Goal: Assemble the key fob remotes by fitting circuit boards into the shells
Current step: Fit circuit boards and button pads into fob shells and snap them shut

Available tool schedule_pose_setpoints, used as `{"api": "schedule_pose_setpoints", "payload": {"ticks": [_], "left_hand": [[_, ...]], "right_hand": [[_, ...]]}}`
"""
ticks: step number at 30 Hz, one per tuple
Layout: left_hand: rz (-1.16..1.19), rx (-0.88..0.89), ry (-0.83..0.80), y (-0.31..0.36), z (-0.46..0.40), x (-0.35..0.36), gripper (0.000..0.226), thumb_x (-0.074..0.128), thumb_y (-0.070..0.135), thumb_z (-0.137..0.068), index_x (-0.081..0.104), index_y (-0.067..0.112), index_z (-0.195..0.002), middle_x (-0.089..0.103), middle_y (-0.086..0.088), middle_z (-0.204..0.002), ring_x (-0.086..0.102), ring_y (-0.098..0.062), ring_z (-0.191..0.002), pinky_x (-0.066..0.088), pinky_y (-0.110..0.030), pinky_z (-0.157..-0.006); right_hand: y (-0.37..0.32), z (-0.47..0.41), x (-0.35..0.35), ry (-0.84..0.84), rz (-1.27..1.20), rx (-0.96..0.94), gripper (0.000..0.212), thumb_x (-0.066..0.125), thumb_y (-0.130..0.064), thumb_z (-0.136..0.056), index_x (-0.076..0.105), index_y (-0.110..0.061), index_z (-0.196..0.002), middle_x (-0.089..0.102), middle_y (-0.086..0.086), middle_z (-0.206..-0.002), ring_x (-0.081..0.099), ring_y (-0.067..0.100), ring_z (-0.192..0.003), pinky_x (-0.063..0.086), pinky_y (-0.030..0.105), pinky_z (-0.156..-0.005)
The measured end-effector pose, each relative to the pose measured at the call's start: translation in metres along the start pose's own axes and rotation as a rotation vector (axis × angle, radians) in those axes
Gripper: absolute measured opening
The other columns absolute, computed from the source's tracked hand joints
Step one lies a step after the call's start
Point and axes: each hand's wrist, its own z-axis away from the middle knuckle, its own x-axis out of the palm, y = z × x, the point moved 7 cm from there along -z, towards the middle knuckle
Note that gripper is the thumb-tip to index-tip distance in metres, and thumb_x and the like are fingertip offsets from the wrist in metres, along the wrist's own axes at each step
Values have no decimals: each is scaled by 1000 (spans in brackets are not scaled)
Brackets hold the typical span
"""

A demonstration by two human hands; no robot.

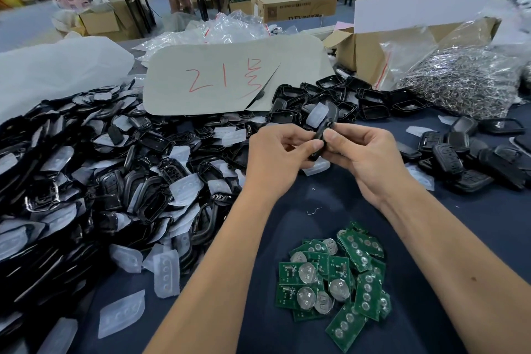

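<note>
We hold one black key fob shell (323,135) edge-on at frame centre, a translucent button pad (316,115) projecting at its 12 o'clock end. Left hand (277,152) and right hand (362,156) both pinch it, fingers curled. Judged step: seating the pad, no board visible inside. Next: take a board from the green circuit boards (333,276) at 6 o'clock. Shell pile (94,181) lies at 9 o'clock.

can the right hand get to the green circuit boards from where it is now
Probably not right away: the right hand and left hand both grip a black shell. The circuit boards lie uncovered below, nothing between.
</note>
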Motion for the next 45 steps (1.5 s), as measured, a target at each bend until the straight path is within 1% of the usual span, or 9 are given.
{"api": "schedule_pose_setpoints", "payload": {"ticks": [3, 8, 13, 18, 23, 31, 34, 40, 45], "left_hand": [[-102, 62, -25, 6, 1, 9, 9, 80, 6, -88, 80, 15, -91, 75, 2, -77, 76, -16, -75, 64, -30, -69], [-320, 153, -44, 16, 4, 15, 19, 86, 11, -78, 81, 21, -94, 72, 20, -73, 65, 6, -66, 46, -6, -65], [-213, 58, -43, 8, 2, 8, 19, 83, 5, -81, 81, 23, -86, 74, 7, -70, 74, -14, -66, 65, -34, -73], [-133, -18, -101, 1, 0, -1, 33, 84, 1, -80, 79, 33, -75, 76, -1, -71, 77, -22, -67, 66, -47, -75], [-170, -32, -184, -1, -1, 2, 19, 83, 8, -81, 81, 27, -85, 76, -1, -71, 77, -22, -68, 65, -49, -79], [-191, -17, -179, 4, 1, -2, 33, 84, 9, -82, 80, 41, -78, 77, 4, -74, 77, -17, -71, 65, -34, -76], [-228, 3, -111, 4, -1, -9, 40, 89, 10, -77, 77, 48, -73, 76, 7, -73, 76, -17, -73, 65, -40, -80], [-270, 21, -78, 0, -7, -17, 38, 91, 8, -75, 77, 43, -68, 74, 7, -70, 73, -15, -66, 65, -37, -73], [-280, 4, -106, -2, -6, -16, 26, 91, 5, -75, 77, 27, -78, 72, 6, -67, 72, -14, -60, 62, -28, -65]], "right_hand": [[-1, 0, -4, 53, 25, -10, 35, 83, -26, -69, 76, -7, -98, 80, 8, -89, 77, 19, -84, 62, 29, -76], [-3, 1, -9, 148, 163, -52, 24, 91, -28, -77, 81, -12, -91, 80, 11, -87, 78, 30, -83, 65, 43, -78], [-10, 1, -14, 180, 428, -151, 35, 83, -56, -77, 79, -23, -86, 77, 1, -76, 75, 21, -67, 61, 37, -63], [-12, -3, -5, -106, 291, -162, 18, 70, -27, -100, 77, -34, -114, 73, -6, -88, 60, 13, -60, 45, 21, -47], [-10, -2, -1, -141, 317, -188, 16, 71, -12, -98, 82, -23, -103, 75, 6, -80, 56, 13, -55, 42, 20, -47], [-11, -1, 0, -168, 294, -200, 15, 71, -10, -97, 81, -22, -95, 75, 7, -82, 60, 13, -61, 49, 21, -55], [-10, 0, 2, -188, 277, -175, 21, 68, -5, -98, 80, -22, -96, 77, 8, -89, 66, 20, -73, 55, 25, -66], [-7, 1, 4, -249, 317, -145, 18, 76, -10, -92, 80, -21, -105, 78, 15, -99, 72, 24, -86, 61, 38, -85], [-10, 3, 3, -247, 358, -163, 20, 84, -10, -84, 80, -20, -101, 79, 10, -93, 73, 19, -81, 56, 24, -73]]}}
